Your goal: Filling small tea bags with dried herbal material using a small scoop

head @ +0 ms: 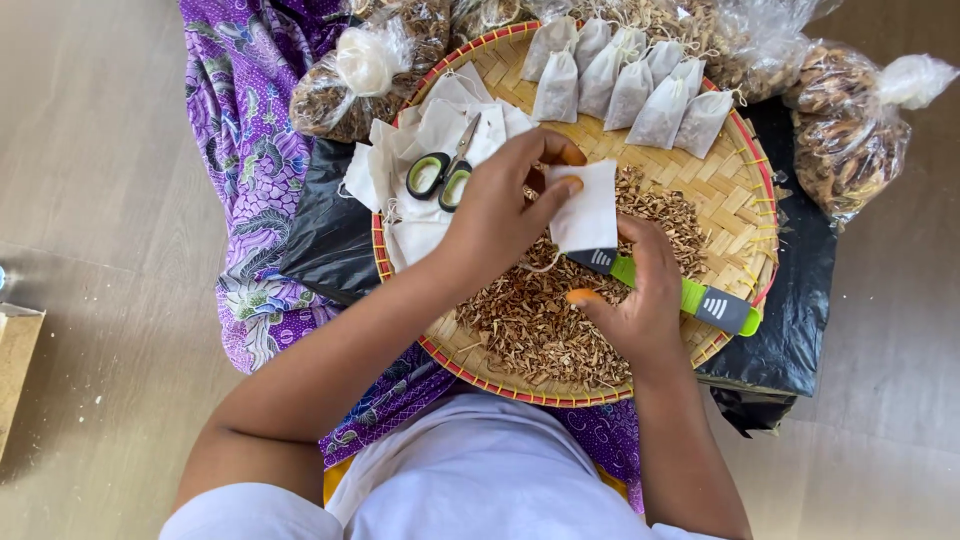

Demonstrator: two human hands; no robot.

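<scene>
Over the heap of dried herb chips (545,320) on the woven tray (735,190), the left hand (495,215) pinches a white pouch (588,207) hanging upright. Just below-right, the right hand (635,300) clasps a green-handled scoop (690,297), its long axis angled up toward the pouch.

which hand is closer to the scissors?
Left. The left hand holds a small white pouch right beside the scissors, which lie just past its knuckles. The right hand grips a green-handled scoop farther away, across the pile of dried herbs.
</scene>
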